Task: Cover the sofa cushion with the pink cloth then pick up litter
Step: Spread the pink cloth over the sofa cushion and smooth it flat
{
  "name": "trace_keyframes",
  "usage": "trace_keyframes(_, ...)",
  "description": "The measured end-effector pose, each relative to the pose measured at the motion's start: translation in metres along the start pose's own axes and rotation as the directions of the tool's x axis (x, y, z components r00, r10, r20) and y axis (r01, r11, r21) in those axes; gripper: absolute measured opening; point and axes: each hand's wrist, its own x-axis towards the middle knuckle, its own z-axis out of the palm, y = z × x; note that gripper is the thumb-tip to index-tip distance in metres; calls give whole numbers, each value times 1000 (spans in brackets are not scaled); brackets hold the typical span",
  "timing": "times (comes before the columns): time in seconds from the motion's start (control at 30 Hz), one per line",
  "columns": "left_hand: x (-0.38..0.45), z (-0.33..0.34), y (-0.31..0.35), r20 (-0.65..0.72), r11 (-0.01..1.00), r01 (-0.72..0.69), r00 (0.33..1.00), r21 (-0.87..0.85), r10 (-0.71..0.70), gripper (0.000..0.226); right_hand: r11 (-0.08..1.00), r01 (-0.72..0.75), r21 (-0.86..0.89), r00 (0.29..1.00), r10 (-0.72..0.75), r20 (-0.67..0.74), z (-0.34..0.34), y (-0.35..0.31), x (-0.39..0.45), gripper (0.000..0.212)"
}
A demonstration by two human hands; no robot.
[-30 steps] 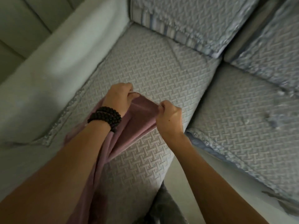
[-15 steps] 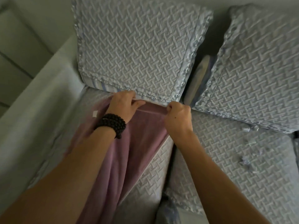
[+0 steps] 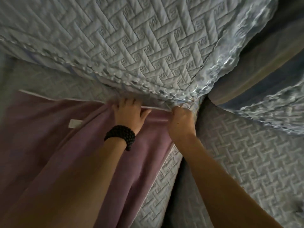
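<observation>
The room is dim around me — light falls softly from the upper right, putting a sheen on the back cushion's trim. My forearms sink into shadow near the bottom, soft and blurred. The gap between seat cushions is nearly black — the wide lens bends the edges.

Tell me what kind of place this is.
Probably a living room at home: hands spread a pink cloth over a sofa seat cushion, with quilted back cushions propped behind. Nothing beyond the sofa is in view.
</observation>
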Motion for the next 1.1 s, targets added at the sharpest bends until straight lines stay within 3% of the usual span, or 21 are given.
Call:
trace_keyframes(0.2, 9, 14, 6, 38, 999, 50, 998, 12, -50, 51, 999, 3, -43, 1000, -2, 23, 14, -1, 1, 34)
trace_keyframes(0.3, 2, -4, -3, 58, 998, -20, 998, -61, 24, 53, 994, -45, -101, 998, 48, 31, 8, -22, -12, 43)
trace_keyframes(0.4, -11, -30, -33, 36, 992, -62, 997, -113, 67, 46, 992, 18, -126, 1000, -18, 4, 3, -55, -32, 42)
trace_keyframes(0.5, -30, -66, -91, 4, 991, -14, 1000, -133, 15, 40, 982, 165, -93, 986, -162, 39, 6, -106, -51, 40)
trace_keyframes(0.6, -50, -97, -164, -68, 989, 61, 995, -137, -70, 35, 946, 319, 49, 946, -321, 41, 22, -173, -67, 30)
trace_keyframes(0.8, -56, -102, -299, -67, 968, 248, 966, -48, -251, 34, 771, 613, 173, 773, -631, 68, 93, -295, -75, 23)
trace_keyframes(0.9, -41, -83, -348, -65, 943, 325, 942, -68, -330, 38, 733, 670, 118, 722, -680, 129, 134, -331, -58, 31)
trace_keyframes(1.0, -26, -61, -380, -67, 935, 318, 941, -158, -331, 43, 698, 704, 129, 682, -716, 150, 171, -354, -39, 38)
trace_keyframes(1.1, -18, -46, -390, -155, 941, 244, 946, -236, -284, 27, 729, 678, 93, 713, -683, 160, 194, -365, -26, 37)
